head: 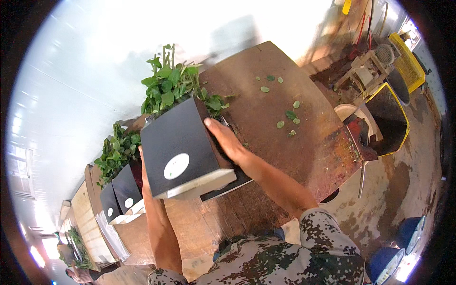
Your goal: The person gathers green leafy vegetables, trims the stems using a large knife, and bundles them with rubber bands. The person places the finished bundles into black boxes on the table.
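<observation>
Between my two hands is a black wrapped box-like bundle (178,135) with a white oval label and a pale folded lower edge; leafy green stems (169,85) stick out past its far end. My left hand (143,164) lies along its left side, mostly hidden behind it. My right hand (226,139) presses flat on its right side, thumb near the top edge. Beneath it, on the brown tabletop (256,142), part of another flat black item (228,188) shows. To the left stand similar black bundles (124,185) with green leaves at their far ends.
Loose leaves (290,114) are scattered on the tabletop. Beyond its right edge are a yellow-rimmed dark bin (390,121), a wooden stool-like frame (367,71) and a yellow crate (408,64). Blue buckets (386,265) stand at lower right. Another person's striped sleeve (82,276) shows at far lower left.
</observation>
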A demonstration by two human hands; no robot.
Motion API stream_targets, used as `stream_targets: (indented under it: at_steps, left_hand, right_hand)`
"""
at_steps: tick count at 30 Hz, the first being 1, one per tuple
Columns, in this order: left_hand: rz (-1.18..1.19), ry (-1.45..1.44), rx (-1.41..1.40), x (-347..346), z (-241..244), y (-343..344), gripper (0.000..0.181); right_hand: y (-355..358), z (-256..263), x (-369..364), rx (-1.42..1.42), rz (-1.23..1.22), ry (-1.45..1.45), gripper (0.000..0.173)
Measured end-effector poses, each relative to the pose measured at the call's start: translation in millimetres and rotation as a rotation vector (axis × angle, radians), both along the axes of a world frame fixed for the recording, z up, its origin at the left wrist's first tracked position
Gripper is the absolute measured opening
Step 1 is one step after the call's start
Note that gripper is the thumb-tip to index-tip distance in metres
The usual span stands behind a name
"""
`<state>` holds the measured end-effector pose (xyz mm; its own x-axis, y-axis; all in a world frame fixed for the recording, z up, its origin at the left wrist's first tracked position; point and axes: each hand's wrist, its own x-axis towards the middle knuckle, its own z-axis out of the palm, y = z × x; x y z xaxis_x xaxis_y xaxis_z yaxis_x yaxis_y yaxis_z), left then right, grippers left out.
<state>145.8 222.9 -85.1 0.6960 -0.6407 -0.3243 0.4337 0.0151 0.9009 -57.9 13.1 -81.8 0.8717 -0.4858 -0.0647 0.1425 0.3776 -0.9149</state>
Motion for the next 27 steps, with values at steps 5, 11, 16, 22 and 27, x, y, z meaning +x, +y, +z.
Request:
stream_targets:
  at_steps: [5,11,16,22,27]
  left_hand:
    - [0.03,0.029,-0.03,-35,6,57,0.07]
    - [-0.046,0.092,-0.062,-78,1,131,0.071]
    - [-0.191,0.152,-0.029,-91,-25,168,0.071]
    - [-0.516,0.271,0.062,-109,-83,145,0.072]
    - [-0.765,0.254,0.127,-137,-95,108,0.072]
  right_hand:
    - [66,11,-37,-0.401,-0.184,0.153,0.091]
    - [157,24,-92,-0.678,-0.454,-0.095,0.094]
    - [209,31,-136,-0.168,-0.529,0.132,0.103]
    - [291,-44,-211,-0.048,-0.83,0.159,0.085]
    - [330,-110,-240,0.332,-0.936,-0.001,0.078]
